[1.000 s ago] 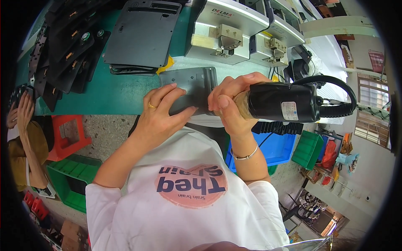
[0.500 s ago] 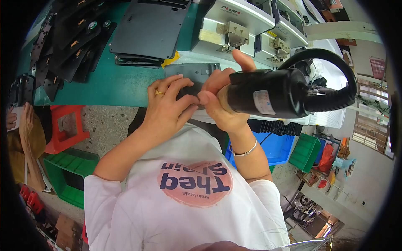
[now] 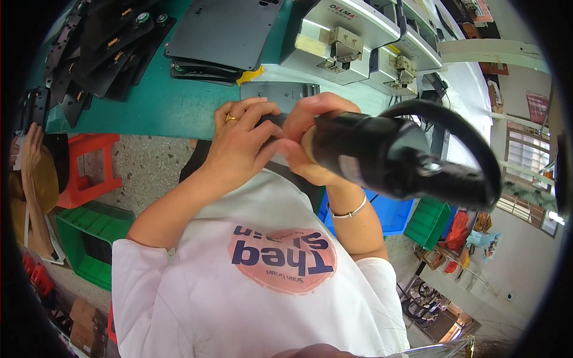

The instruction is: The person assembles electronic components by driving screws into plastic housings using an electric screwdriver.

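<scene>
Two bare hands work close together at the near edge of a green table (image 3: 173,116), in front of a person's white T-shirt (image 3: 179,298).

The right hand (image 3: 307,140), with a silver bracelet (image 3: 346,214) at its wrist, is clasped around the front end of a black cylindrical corded power tool (image 3: 364,149). The tool's body points right and toward the wearer; its thick black cable (image 3: 468,128) loops at the back. Its working tip is hidden behind the fingers.

The left hand (image 3: 239,136), a gold ring (image 3: 231,118) on one finger, is half curled, knuckles raised, its fingertips on a dark grey flat panel (image 3: 276,90). Its thumb and forefinger come up to the right hand's fingers. Whether it pinches the panel or only presses on it is hard to see.

The panel lies flat under and just beyond both hands, its far strip uncovered.

On the near left are a green crate (image 3: 89,268) and a red stool (image 3: 74,179); on the near right, a blue bin (image 3: 394,221).

Farther off, beyond the panel to the left, sits a stack of dark grey panels (image 3: 221,36); farther left, overlapping black plates (image 3: 95,65). Far right stand silver bench machines (image 3: 334,45).
</scene>
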`<action>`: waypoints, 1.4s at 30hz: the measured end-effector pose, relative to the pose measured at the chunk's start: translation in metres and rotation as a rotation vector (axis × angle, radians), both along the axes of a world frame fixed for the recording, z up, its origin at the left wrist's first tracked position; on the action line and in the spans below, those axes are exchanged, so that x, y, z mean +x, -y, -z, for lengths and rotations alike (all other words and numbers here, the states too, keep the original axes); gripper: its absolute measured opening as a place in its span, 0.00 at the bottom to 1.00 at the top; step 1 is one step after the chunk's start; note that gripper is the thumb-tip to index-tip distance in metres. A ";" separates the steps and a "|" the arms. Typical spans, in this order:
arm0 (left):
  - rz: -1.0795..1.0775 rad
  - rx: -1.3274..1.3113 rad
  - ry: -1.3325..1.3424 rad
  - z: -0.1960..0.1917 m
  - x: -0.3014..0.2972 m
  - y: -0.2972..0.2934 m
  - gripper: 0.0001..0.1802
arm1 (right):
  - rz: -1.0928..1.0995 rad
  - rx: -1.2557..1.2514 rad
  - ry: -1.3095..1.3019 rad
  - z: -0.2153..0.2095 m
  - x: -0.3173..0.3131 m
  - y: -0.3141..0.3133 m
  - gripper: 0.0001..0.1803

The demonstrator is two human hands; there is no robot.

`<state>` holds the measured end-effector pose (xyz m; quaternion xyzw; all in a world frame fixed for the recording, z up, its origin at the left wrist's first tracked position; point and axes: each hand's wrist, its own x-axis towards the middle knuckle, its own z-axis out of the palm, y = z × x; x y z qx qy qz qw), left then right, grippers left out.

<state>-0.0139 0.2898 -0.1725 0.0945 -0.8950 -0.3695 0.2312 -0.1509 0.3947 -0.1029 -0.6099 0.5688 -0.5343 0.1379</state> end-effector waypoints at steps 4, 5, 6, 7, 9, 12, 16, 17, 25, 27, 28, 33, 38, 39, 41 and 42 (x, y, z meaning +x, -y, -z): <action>-0.024 -0.053 0.049 -0.014 0.001 -0.003 0.07 | 0.420 -0.129 0.207 0.007 0.013 0.008 0.27; -0.029 -0.054 0.047 -0.014 0.001 -0.003 0.07 | 0.466 -0.117 0.431 0.001 0.017 0.009 0.29; -0.022 -0.056 0.038 -0.013 0.001 -0.003 0.07 | 0.509 -0.103 0.655 -0.005 0.020 0.009 0.30; -0.009 -0.056 0.028 -0.013 0.001 -0.003 0.06 | 0.439 -0.111 0.542 0.002 0.011 0.006 0.36; -0.020 -0.057 0.031 -0.012 0.002 -0.003 0.06 | 0.271 -0.126 0.405 0.015 -0.003 -0.001 0.35; -0.026 -0.055 0.033 -0.012 0.002 -0.004 0.06 | 0.017 -0.134 0.265 0.011 -0.007 -0.003 0.32; -0.004 -0.043 0.047 -0.013 0.002 -0.002 0.08 | 0.093 -0.185 0.375 0.011 0.003 -0.001 0.30; -0.006 -0.037 0.045 -0.013 0.002 -0.002 0.08 | 0.145 -0.179 0.308 0.011 0.005 0.000 0.30; -0.023 -0.016 0.027 -0.013 0.003 -0.002 0.08 | 0.127 -0.189 0.171 0.013 0.014 -0.002 0.32; -0.023 -0.011 0.032 -0.014 0.002 -0.002 0.08 | 0.179 -0.159 0.160 0.015 0.008 -0.004 0.37; -0.018 -0.005 0.034 -0.014 0.002 -0.002 0.08 | 0.322 -0.102 0.126 0.009 0.013 -0.004 0.42; -0.001 -0.021 0.044 -0.014 0.004 -0.001 0.09 | 0.205 -0.194 0.511 0.005 0.002 -0.001 0.44; -0.003 -0.045 0.062 -0.012 0.003 -0.001 0.09 | 0.040 -0.257 0.517 0.011 -0.004 0.001 0.35; 0.001 -0.031 0.059 -0.014 0.003 0.000 0.09 | 0.043 -0.257 0.518 0.011 -0.005 0.001 0.35; 0.003 -0.019 0.060 -0.014 0.002 0.001 0.09 | 0.074 -0.165 0.375 0.011 -0.007 0.003 0.33; 0.003 -0.027 0.063 -0.013 0.002 0.001 0.09 | 0.073 -0.165 0.377 0.010 -0.006 0.004 0.33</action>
